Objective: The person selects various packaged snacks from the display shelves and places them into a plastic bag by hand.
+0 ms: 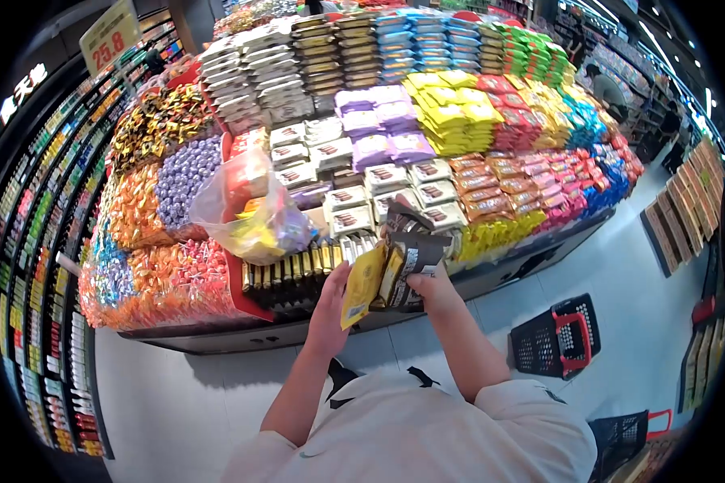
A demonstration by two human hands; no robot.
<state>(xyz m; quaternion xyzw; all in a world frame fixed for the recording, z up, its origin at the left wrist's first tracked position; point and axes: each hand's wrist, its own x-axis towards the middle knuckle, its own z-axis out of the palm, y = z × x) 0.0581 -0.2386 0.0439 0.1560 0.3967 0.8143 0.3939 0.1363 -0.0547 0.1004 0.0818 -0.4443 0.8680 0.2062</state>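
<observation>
Before the candy display (246,338), dark packets (427,253) sit partly hidden by a yellow packet (364,286). The left hand (330,307), fingers nearly straight, borders it, grip unclear to me; the right hand (432,290) clamps the dark ones, fingers hidden behind.

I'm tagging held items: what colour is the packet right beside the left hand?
The packet is yellow, seen best in the head view.

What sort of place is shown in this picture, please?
Most likely a supermarket, in its sweets section: the view shows heaped purple-wrapped candies, a price sign reading 25.8, and a black shopping basket.
</observation>
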